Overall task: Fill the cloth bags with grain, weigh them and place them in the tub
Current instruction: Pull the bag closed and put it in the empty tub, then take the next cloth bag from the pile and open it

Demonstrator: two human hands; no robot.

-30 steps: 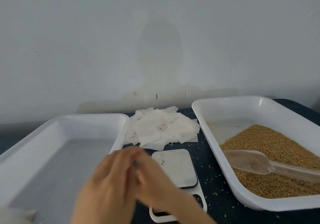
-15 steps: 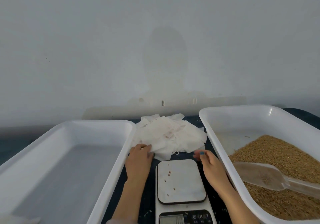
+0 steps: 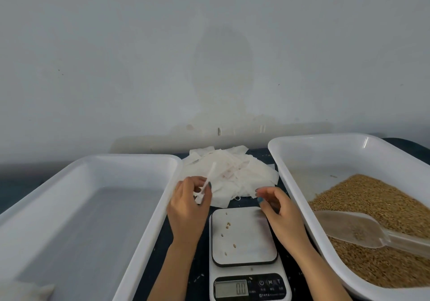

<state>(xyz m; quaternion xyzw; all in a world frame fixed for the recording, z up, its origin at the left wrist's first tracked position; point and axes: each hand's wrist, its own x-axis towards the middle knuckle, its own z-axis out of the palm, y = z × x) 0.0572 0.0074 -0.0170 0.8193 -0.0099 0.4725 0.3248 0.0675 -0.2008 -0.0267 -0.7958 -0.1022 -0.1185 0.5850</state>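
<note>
Your left hand (image 3: 188, 207) pinches one bag (image 3: 210, 174) between thumb and fingers (image 3: 194, 181). The bag is lifted off the pile (image 3: 237, 177) and stands almost edge-on, just beyond the scale (image 3: 244, 235). Your right hand (image 3: 278, 207) hovers over the far right corner of the scale, its fingers loosely curled, and I see nothing in them. The step, I think, is to open this bag before filling it. Several things could go wrong from here. The bags are thin and lie tangled, with threads hanging out, so a second bag may cling to the one you hold, or a thread may drag others off the pile onto the scale. The mouth may not open with one hand, so bring the right hand to help. A few loose grains (image 3: 229, 224) lie on the scale plate. The display seems to read zero, but it is too small to be sure, and if these grains roll off later the reading will be false. The scoop (image 3: 349, 228) lies on the grain (image 3: 377, 207) in the tray (image 3: 325, 152) at your right, and a limp, narrow bag can let grain spill onto the bench (image 3: 200, 275). The tub (image 3: 104, 161) stands at your left, beside the pile; in its near corner something pale shows, perhaps a filled bag.
</note>
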